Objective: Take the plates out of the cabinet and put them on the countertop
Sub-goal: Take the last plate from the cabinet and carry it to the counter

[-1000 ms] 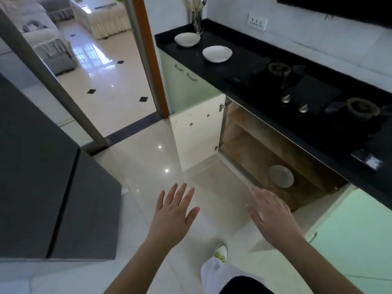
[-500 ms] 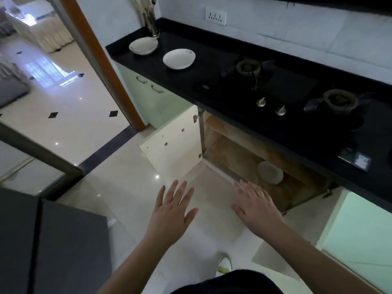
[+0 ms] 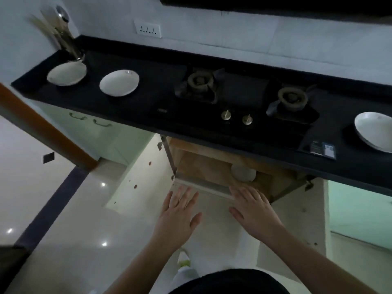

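Note:
A white plate (image 3: 243, 173) lies on the wooden floor of the open cabinet (image 3: 203, 166) under the black countertop (image 3: 148, 98). Three white plates rest on the countertop: one at the far left (image 3: 66, 74), one beside it (image 3: 119, 82), one at the right edge (image 3: 375, 131). My left hand (image 3: 179, 215) is open, palm down, in front of the cabinet's sill. My right hand (image 3: 253, 209) is open too, fingers spread, just short of the plate in the cabinet and not touching it.
The left cabinet door (image 3: 140, 177) and the right door (image 3: 314, 211) stand open on either side. A two-burner gas hob (image 3: 235, 98) fills the countertop's middle. A utensil holder (image 3: 70, 43) stands at the back left corner. A small dark box (image 3: 323, 150) lies near the counter's front edge.
The view has swung right and closer to the counter, bringing the right-hand plate into sight. Both hands have moved forward toward the cabinet opening, still empty.

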A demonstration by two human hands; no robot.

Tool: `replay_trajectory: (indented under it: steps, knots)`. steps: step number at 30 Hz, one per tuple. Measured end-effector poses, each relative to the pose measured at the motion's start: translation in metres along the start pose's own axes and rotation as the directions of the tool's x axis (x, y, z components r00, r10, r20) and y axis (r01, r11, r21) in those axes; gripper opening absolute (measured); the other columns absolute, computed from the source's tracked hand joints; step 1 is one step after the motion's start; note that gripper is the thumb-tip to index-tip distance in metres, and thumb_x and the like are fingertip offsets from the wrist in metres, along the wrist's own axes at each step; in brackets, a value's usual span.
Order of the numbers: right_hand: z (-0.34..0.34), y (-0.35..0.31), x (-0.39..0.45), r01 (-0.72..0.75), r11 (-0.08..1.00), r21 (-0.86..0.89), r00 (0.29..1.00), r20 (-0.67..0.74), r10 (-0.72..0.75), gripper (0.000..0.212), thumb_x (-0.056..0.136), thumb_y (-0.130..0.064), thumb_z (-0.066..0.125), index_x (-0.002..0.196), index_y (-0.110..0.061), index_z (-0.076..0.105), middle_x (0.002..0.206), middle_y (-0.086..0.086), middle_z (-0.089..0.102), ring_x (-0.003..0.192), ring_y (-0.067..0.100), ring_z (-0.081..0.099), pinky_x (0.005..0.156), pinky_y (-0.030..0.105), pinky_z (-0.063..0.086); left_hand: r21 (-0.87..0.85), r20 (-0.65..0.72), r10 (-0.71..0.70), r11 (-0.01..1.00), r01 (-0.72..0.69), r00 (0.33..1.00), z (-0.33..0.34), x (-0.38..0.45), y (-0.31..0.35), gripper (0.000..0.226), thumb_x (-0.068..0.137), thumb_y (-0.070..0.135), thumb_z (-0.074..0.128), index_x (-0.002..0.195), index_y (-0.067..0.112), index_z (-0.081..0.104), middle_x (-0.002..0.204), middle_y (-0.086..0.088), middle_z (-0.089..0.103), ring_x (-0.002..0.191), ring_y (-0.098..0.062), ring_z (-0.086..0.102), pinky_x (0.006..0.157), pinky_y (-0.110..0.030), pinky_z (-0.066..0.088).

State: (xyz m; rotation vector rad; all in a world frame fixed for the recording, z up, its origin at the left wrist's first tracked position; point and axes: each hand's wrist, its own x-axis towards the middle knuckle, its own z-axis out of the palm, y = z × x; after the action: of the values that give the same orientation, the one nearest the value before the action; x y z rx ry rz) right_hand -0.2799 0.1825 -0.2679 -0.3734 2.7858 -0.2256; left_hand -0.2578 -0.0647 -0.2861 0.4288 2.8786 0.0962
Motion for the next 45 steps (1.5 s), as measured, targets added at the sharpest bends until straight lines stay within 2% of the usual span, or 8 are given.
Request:
replay_trajectory:
  steps: [2, 7, 13, 19, 24, 31, 40, 45]
  knots:
    - [-0.004, -0.005, 0.011, -0.064, 0.998, 0.019, 0.998, -0.018, 0.064, 0.066, 0.099, -0.055, 0.028, 0.155, -0.024, 0.014, 0.159, -0.001, 0.026, 0.146, 0.021, 0.020, 0.120, 0.038, 0.015, -0.001, 0.015, 0.082, 0.997, -0.082, 0.997, -0.008, 0.023, -0.016, 0.072, 0.099, 0.060, 0.005, 0.154, 0.023, 0.032, 0.163, -0.003, 0.026, 0.152, -0.024, 0.012, 0.120, -0.044, 0.001]
    - [-0.001, -0.008, 0.021, -0.249, 0.967, 0.048, 0.966, -0.064, 0.252, 0.066, 0.098, -0.057, 0.025, 0.155, -0.025, 0.014, 0.161, -0.003, 0.023, 0.147, 0.020, 0.017, 0.119, 0.037, 0.013, 0.036, 0.088, 0.245, 0.968, -0.249, 0.965, -0.012, 0.080, -0.036, 0.079, 0.091, 0.064, -0.011, 0.158, 0.027, 0.009, 0.167, 0.001, 0.005, 0.153, -0.021, -0.008, 0.123, -0.045, 0.000]
    - [0.011, 0.013, 0.023, -0.440, 0.895, 0.081, 0.894, -0.053, 0.444, 0.068, 0.098, -0.059, 0.021, 0.155, -0.025, 0.011, 0.162, -0.001, 0.020, 0.148, 0.022, 0.016, 0.121, 0.039, 0.013, 0.046, 0.134, 0.365, 0.926, -0.374, 0.921, -0.008, 0.130, -0.009, 0.075, 0.094, 0.063, -0.002, 0.159, 0.026, 0.006, 0.167, 0.001, 0.003, 0.153, -0.022, -0.007, 0.121, -0.044, -0.004]
    - [0.021, 0.055, 0.051, -0.448, 0.886, 0.122, 0.892, -0.013, 0.452, 0.067, 0.098, -0.058, 0.024, 0.155, -0.024, 0.013, 0.162, 0.001, 0.022, 0.148, 0.023, 0.018, 0.120, 0.039, 0.012, 0.042, 0.179, 0.416, 0.902, -0.429, 0.892, 0.012, 0.175, 0.025, 0.073, 0.097, 0.060, 0.005, 0.158, 0.022, 0.016, 0.167, -0.003, 0.011, 0.153, -0.024, 0.001, 0.120, -0.045, -0.001]
    - [0.026, 0.098, 0.077, -0.473, 0.867, 0.155, 0.880, 0.026, 0.475, 0.067, 0.098, -0.058, 0.023, 0.155, -0.024, 0.013, 0.162, 0.001, 0.021, 0.149, 0.023, 0.016, 0.120, 0.040, 0.012, 0.030, 0.271, 0.440, 0.885, -0.465, 0.856, 0.040, 0.208, 0.043, 0.075, 0.092, 0.064, -0.008, 0.157, 0.025, -0.002, 0.167, 0.001, -0.006, 0.151, -0.020, -0.014, 0.117, -0.043, -0.014]
    - [0.060, 0.123, 0.111, -0.451, 0.880, 0.150, 0.892, 0.100, 0.441, 0.067, 0.098, -0.057, 0.024, 0.155, -0.023, 0.014, 0.162, 0.003, 0.022, 0.149, 0.024, 0.017, 0.120, 0.040, 0.012, 0.038, 0.305, 0.416, 0.894, -0.447, 0.857, 0.080, 0.255, 0.053, 0.069, 0.097, 0.058, 0.001, 0.158, 0.024, 0.003, 0.167, -0.001, -0.001, 0.152, -0.022, -0.010, 0.120, -0.043, -0.009]
    - [0.128, 0.140, 0.162, -0.447, 0.883, 0.143, 0.893, 0.120, 0.433, 0.066, 0.099, -0.056, 0.025, 0.155, -0.023, 0.015, 0.162, 0.004, 0.022, 0.148, 0.026, 0.018, 0.120, 0.041, 0.012, 0.003, 0.264, 0.409, 0.905, -0.425, 0.873, 0.149, 0.294, 0.058, 0.065, 0.102, 0.055, 0.016, 0.158, 0.023, 0.013, 0.167, -0.001, 0.008, 0.153, -0.021, -0.002, 0.122, -0.044, -0.001]
    - [0.182, 0.158, 0.185, -0.501, 0.848, 0.170, 0.865, 0.127, 0.486, 0.064, 0.099, -0.056, 0.015, 0.155, -0.027, 0.011, 0.163, 0.002, 0.018, 0.149, 0.024, 0.014, 0.120, 0.039, 0.009, 0.012, 0.236, 0.412, 0.904, -0.427, 0.880, 0.205, 0.318, 0.056, 0.065, 0.100, 0.053, 0.017, 0.158, 0.022, 0.017, 0.166, -0.002, 0.014, 0.153, -0.022, 0.003, 0.122, -0.044, 0.002]
